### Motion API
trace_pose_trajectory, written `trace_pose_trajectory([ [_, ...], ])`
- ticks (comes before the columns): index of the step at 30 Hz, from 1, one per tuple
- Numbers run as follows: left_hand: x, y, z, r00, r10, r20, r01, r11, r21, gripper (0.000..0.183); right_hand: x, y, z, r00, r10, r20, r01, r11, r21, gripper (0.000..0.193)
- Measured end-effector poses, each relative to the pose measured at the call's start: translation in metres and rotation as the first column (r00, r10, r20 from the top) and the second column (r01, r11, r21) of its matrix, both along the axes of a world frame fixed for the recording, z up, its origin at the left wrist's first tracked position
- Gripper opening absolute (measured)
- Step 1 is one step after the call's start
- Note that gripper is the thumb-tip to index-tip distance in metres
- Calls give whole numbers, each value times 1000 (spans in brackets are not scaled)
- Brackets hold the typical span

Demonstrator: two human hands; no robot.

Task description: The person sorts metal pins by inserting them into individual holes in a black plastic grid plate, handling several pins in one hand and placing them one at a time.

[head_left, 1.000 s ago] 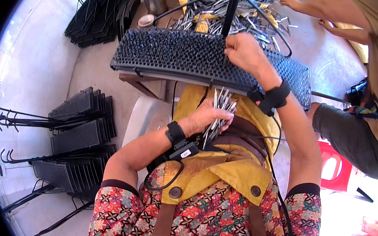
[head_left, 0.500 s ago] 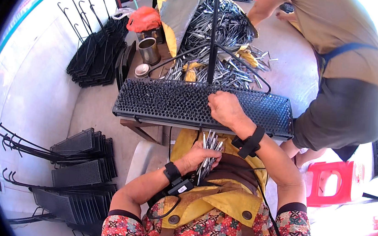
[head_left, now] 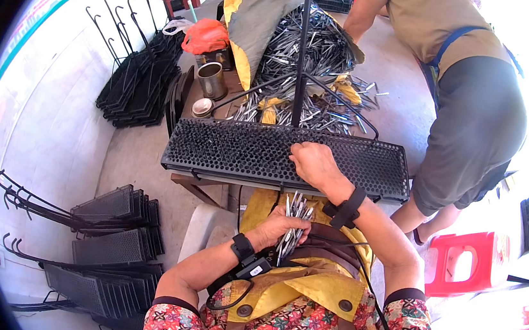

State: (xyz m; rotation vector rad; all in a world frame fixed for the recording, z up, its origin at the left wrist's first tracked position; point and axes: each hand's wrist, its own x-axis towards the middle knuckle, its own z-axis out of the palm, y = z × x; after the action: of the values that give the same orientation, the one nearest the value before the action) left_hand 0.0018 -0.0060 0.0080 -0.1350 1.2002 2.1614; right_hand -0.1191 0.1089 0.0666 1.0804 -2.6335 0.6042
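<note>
In my left hand (head_left: 274, 228) is a bundle of slim silver metal rods (head_left: 296, 208), held upright in front of the yellow apron (head_left: 310, 279). My right hand (head_left: 316, 164) is closed, its fingertips down on the black perforated rack (head_left: 367, 166). Whatever those fingers pinch, if anything, is too small to make out. Many holes in the left part of the rack look filled with short dark tips, while those on the right show as bare holes. A black post (head_left: 302, 53) with slanting braces stands up at the rack's far side.
Beyond the rack, loose metal rods (head_left: 306, 47) spill from an open grey-and-yellow sack (head_left: 248, 15). A metal cup (head_left: 211, 81) and a red plastic bag (head_left: 206, 36) stand left of it. Stacked black racks (head_left: 108, 245) line the left. A co-worker (head_left: 471, 96) bends by a red stool (head_left: 467, 263).
The view has tilted slightly, so the rack sits lower. My right hand stays over nearly the same part of the rack. The co-worker at the right has shifted and leans farther forward.
</note>
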Motion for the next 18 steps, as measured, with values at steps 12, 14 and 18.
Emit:
trace_pose_trajectory([
  [12,0,-1,-12,1000,6,-14,-6,1000,31,12,72,38,-17,993,84,-80,-105,946,-305,10],
  [14,0,-1,-13,1000,1,-20,0,999,36,11,82,46,-22,992,102,-72,-118,949,-293,10],
  [18,0,-1,-11,999,1,-40,-2,1000,-13,10,94,54,-26,996,90,1,-85,940,-330,10],
])
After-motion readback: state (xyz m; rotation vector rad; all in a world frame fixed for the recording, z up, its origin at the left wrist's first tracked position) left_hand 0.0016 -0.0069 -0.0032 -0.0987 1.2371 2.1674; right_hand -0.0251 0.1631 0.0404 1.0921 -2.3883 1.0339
